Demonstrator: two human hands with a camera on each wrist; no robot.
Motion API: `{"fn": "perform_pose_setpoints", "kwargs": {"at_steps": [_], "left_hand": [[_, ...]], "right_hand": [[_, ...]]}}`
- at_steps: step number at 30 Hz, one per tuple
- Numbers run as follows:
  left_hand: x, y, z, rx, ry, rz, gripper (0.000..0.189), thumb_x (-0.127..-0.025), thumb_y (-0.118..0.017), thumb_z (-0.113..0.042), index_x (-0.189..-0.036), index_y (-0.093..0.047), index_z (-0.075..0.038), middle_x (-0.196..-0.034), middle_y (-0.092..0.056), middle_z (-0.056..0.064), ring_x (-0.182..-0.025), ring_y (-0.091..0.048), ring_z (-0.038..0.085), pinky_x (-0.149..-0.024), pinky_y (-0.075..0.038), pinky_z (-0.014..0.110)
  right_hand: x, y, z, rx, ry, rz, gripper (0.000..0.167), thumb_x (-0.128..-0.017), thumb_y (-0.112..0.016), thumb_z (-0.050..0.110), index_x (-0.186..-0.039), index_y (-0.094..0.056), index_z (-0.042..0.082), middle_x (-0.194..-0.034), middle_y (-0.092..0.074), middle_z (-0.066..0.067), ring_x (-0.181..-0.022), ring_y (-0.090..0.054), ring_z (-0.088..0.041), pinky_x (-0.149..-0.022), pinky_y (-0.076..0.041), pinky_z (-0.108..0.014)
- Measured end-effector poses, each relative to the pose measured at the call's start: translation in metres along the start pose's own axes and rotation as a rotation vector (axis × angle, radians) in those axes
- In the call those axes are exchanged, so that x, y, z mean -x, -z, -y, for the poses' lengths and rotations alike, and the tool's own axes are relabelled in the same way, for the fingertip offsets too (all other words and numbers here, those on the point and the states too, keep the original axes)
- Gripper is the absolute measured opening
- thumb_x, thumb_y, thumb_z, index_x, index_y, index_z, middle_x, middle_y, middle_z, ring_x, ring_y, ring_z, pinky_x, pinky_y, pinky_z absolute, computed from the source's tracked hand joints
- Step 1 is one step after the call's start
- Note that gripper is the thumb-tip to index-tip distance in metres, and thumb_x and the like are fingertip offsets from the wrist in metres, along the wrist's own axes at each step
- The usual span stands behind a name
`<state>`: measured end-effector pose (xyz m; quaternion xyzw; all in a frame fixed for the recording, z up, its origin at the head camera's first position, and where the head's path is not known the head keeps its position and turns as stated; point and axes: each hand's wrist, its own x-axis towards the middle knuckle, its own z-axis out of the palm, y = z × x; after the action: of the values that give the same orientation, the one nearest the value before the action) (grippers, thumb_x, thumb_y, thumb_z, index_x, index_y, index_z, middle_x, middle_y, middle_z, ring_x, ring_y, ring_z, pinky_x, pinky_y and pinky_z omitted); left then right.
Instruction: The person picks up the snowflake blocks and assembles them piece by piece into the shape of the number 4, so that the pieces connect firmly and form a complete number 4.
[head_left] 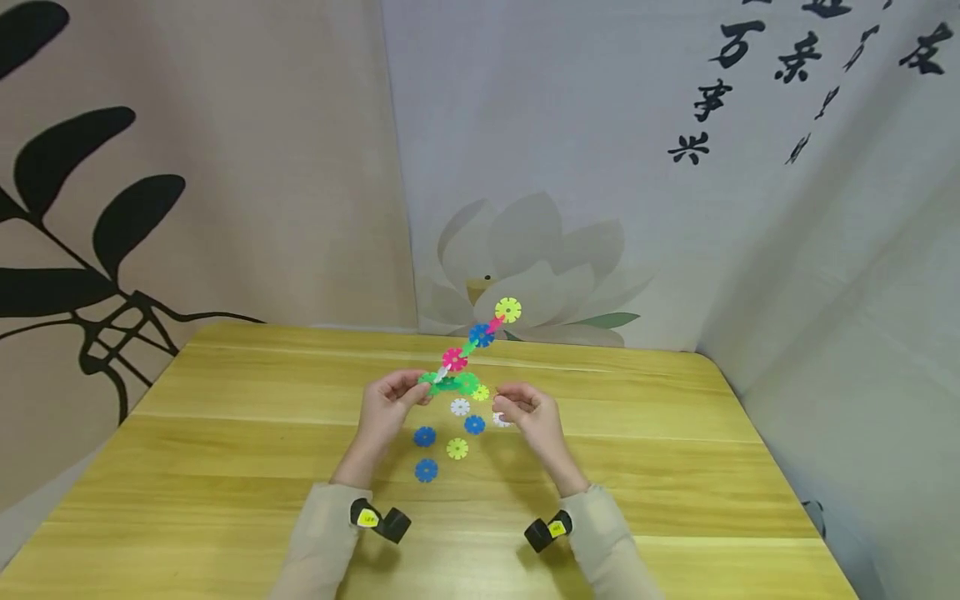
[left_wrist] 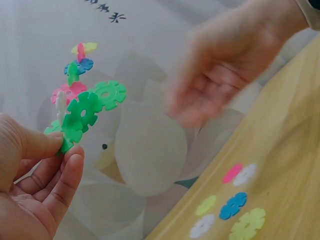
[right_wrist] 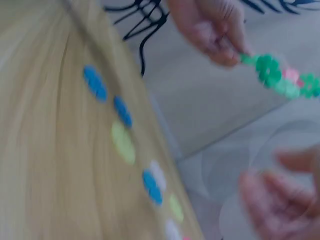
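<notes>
My left hand point(head_left: 386, 408) pinches a green notched plastic disc at the lower end of a joined chain of such discs. From there the chain rises away through white, pink point(head_left: 453, 359), green, blue point(head_left: 482, 335) and pink discs to a yellow disc point(head_left: 507, 310) at its tip. Further green discs point(left_wrist: 82, 111) branch off to the right beside the pinched end. My right hand point(head_left: 531, 414), blurred in the left wrist view, is in the air right of the chain. Its fingers are loosely bent, with nothing visible in them.
Loose discs lie on the wooden table point(head_left: 225, 450) below the hands: several blue point(head_left: 426, 470), yellow point(head_left: 457, 448) and white point(head_left: 460, 407), plus a pink one point(left_wrist: 233, 173). Behind the table's far edge hangs a printed cloth backdrop point(head_left: 525, 125). Each wrist carries a small black camera point(head_left: 392, 525).
</notes>
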<state>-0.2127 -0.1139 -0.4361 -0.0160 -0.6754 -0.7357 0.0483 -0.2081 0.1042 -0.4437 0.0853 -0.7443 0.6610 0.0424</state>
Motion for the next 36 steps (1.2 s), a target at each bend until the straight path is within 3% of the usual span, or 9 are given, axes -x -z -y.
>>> {"fn": "perform_pose_setpoints", "kwargs": {"at_steps": [5, 8, 11, 21, 27, 36], "left_hand": [[-0.001, 0.001, -0.002, 0.008, -0.032, 0.009, 0.015, -0.086, -0.061, 0.007, -0.100, -0.062, 0.013, -0.078, -0.061, 0.003, -0.067, -0.061, 0.009, -0.067, -0.056, 0.021], [-0.002, 0.000, -0.001, 0.007, -0.046, 0.010, 0.015, -0.085, -0.062, 0.008, -0.099, -0.061, 0.014, -0.078, -0.061, 0.003, -0.067, -0.061, 0.008, -0.067, -0.056, 0.021], [-0.002, 0.000, -0.001, 0.008, -0.053, 0.010, 0.016, -0.085, -0.062, 0.009, -0.099, -0.061, 0.015, -0.078, -0.061, 0.003, -0.067, -0.061, 0.008, -0.067, -0.056, 0.020], [-0.002, 0.002, -0.002, 0.000, -0.051, 0.010, 0.015, -0.085, -0.062, 0.008, -0.099, -0.062, 0.013, -0.078, -0.061, 0.002, -0.067, -0.061, 0.009, -0.067, -0.056, 0.021], [-0.002, 0.001, -0.002, -0.007, -0.054, 0.011, 0.015, -0.085, -0.061, 0.009, -0.099, -0.061, 0.014, -0.078, -0.061, 0.003, -0.067, -0.060, 0.008, -0.067, -0.056, 0.020], [-0.001, -0.001, -0.001, 0.001, -0.056, 0.007, 0.015, -0.084, -0.061, 0.010, -0.098, -0.061, 0.015, -0.078, -0.062, 0.005, -0.065, -0.060, 0.008, -0.066, -0.056, 0.020]], "right_hand": [[-0.005, 0.011, -0.019, 0.317, -0.093, 0.003, 0.025, -0.083, -0.066, 0.000, -0.106, -0.063, -0.010, -0.104, -0.064, -0.025, -0.092, -0.061, -0.032, -0.080, -0.054, -0.041], [-0.013, 0.016, -0.046, 0.449, -0.113, 0.051, 0.031, -0.082, -0.069, 0.002, -0.110, -0.062, -0.009, -0.106, -0.063, -0.021, -0.095, -0.060, -0.032, -0.082, -0.054, -0.040], [-0.013, 0.016, -0.053, 0.526, -0.126, 0.083, 0.035, -0.081, -0.071, 0.004, -0.112, -0.062, -0.008, -0.105, -0.062, -0.019, -0.095, -0.059, -0.032, -0.082, -0.053, -0.040], [-0.015, 0.010, -0.057, 0.634, -0.060, 0.121, 0.027, -0.073, -0.077, 0.004, -0.098, -0.068, -0.002, -0.090, -0.054, -0.011, -0.079, -0.053, -0.021, -0.068, -0.050, -0.030], [-0.015, 0.010, -0.055, 0.673, -0.037, 0.138, 0.018, -0.074, -0.075, -0.001, -0.090, -0.067, -0.001, -0.085, -0.055, -0.009, -0.077, -0.054, -0.020, -0.068, -0.051, -0.029], [-0.020, 0.009, -0.056, 0.732, -0.077, 0.143, 0.027, -0.073, -0.077, 0.003, -0.098, -0.066, -0.002, -0.085, -0.058, -0.008, -0.077, -0.054, -0.019, -0.069, -0.051, -0.030]]}}
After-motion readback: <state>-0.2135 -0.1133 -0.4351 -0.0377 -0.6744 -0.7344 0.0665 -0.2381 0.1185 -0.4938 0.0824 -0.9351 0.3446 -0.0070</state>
